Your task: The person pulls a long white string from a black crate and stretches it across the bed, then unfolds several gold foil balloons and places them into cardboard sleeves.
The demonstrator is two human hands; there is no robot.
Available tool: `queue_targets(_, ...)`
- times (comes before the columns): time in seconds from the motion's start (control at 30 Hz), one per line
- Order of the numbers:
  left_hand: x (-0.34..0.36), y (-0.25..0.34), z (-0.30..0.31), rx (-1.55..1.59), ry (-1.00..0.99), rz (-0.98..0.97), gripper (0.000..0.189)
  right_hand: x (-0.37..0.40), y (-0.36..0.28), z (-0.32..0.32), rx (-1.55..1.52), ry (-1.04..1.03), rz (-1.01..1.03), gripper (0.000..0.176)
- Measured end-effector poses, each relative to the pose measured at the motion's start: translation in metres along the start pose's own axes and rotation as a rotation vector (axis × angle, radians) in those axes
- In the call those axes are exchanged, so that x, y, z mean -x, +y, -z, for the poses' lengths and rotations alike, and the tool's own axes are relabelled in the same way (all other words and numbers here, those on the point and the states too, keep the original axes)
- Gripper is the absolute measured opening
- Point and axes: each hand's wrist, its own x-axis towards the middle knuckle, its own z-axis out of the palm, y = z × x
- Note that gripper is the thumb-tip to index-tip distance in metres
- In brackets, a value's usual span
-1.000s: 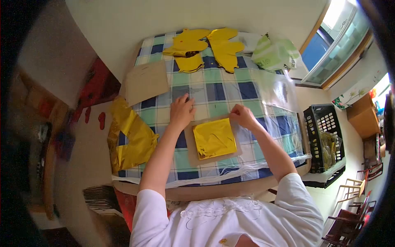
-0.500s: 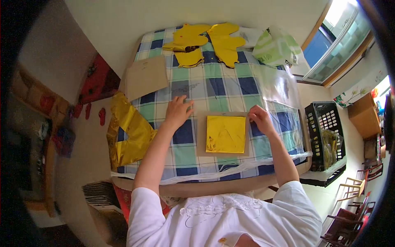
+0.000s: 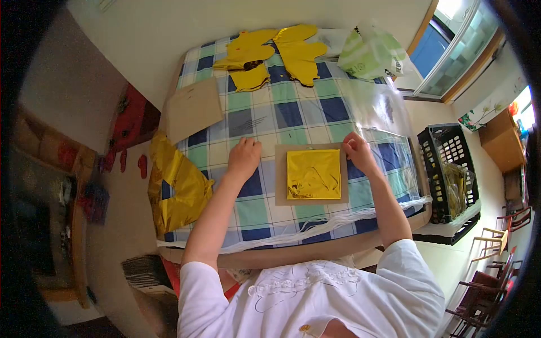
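A folded, shiny yellow foil square (image 3: pixel 314 174) lies on a grey-brown card (image 3: pixel 280 191) on the checked cloth. Left of the card, my left hand (image 3: pixel 245 158) is closed, its fingers curled together just below faint dark print; what they hold is too small to tell. My right hand (image 3: pixel 358 153) is at the card's upper right corner, fingers pinched; anything between them is hidden. Clear plastic film (image 3: pixel 383 110) lies beyond my right hand.
Yellow foil shapes (image 3: pixel 297 53) lie at the far edge beside a green-and-white bag (image 3: pixel 372 53). Cardboard (image 3: pixel 194 110) and crumpled gold foil (image 3: pixel 177 186) are on the left. White strands (image 3: pixel 315 225) run along the near edge. A black crate (image 3: pixel 445 174) stands at right.
My left hand's spread fingers have closed, and the hand has moved slightly down in view. The view has shifted a little. The foil square still lies on the card.
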Motion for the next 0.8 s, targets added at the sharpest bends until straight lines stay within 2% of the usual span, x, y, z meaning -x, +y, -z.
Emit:
queue_targets(0.13, -0.01, 0.012, 0.008, 0.15, 0.037, 0.06, 0.007, -0.002, 0.004, -0.002, -0.02, 0.022, -0.024, 0.007)
queue_targets(0.33, -0.025, 0.049, 0.007, 0.346, 0.082, -0.067, 0.007, -0.011, -0.02, -0.036, -0.011, 0.074, 0.016, 0.011)
queue_targets(0.47, -0.029, 0.053, -0.009, 0.393, 0.064, -0.099, 0.023, -0.009, -0.039, -0.048, 0.029, 0.099, 0.06, 0.013)
queue_targets(0.5, -0.029, 0.053, -0.012, 0.395, 0.071, -0.093, 0.029, -0.005, -0.04, -0.047, 0.117, 0.102, 0.037, 0.014)
queue_targets(0.57, -0.03, 0.054, -0.016, 0.342, -0.07, -0.06, 0.04, 0.008, -0.045, -0.041, 0.297, 0.102, -0.009, 0.015)
queue_targets(0.6, -0.031, 0.054, -0.018, 0.316, -0.139, -0.042, 0.045, 0.013, -0.046, -0.039, 0.382, 0.025, -0.11, 0.019)
queue_targets(0.7, -0.033, 0.053, -0.025, 0.29, -0.256, -0.055, 0.046, 0.027, -0.044, -0.039, 0.349, 0.016, -0.011, 0.02)
queue_targets(0.8, -0.032, 0.053, -0.024, 0.267, -0.255, -0.07, 0.043, 0.023, -0.038, -0.04, 0.272, 0.043, -0.005, 0.02)
